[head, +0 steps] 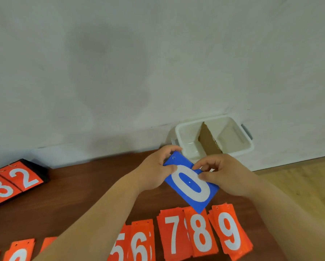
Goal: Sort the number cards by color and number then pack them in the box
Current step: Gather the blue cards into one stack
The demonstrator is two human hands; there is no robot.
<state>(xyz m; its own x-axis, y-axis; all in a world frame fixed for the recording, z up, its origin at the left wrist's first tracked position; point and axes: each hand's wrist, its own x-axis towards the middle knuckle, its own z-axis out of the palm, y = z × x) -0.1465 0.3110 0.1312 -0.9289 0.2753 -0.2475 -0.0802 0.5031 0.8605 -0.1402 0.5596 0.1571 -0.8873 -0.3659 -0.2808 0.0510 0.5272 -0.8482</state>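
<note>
The left hand (154, 172) and right hand (227, 178) are bare, and so are both forearms (101, 213).

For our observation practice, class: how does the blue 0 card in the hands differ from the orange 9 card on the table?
Colour and digit: the blue 0 card is blue and shows a zero, while the orange 9 card shows a nine.
Pose: the blue 0 card is held tilted by the left hand and right hand. The orange 9 card lies on the table, untouched.
Both are rectangular, with white digits and punched holes near one end.
</note>
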